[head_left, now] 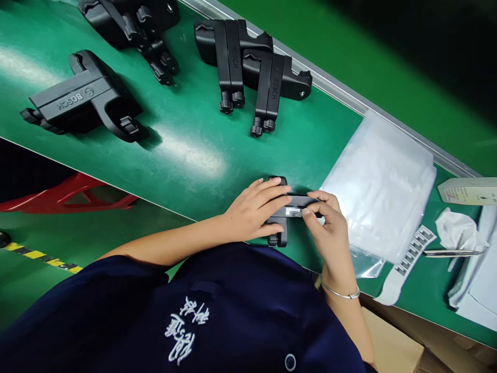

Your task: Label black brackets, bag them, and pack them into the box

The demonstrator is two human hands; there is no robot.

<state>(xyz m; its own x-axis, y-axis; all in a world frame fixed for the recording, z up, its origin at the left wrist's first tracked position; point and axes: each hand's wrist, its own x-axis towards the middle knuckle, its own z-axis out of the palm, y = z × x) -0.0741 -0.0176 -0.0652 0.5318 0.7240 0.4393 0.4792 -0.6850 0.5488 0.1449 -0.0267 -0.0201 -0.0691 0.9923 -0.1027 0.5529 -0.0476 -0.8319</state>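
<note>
A black plastic bracket (288, 211) lies on the green belt (186, 150) near its front edge, with a small label on its upper face. My left hand (254, 207) rests on the bracket's left side, fingers wrapped over it. Over on the right end, my right hand (328, 225) has its fingertips pressed on the label area. A silver bangle sits on the right wrist.
Several more black Bosch brackets (83, 98) (248, 65) lie farther up the belt. A stack of clear plastic bags (382, 186), a label strip (413, 251), tweezers (446, 253), crumpled paper (458, 230) and a small box (469, 191) sit to the right. A red frame (73, 194) stands below the belt.
</note>
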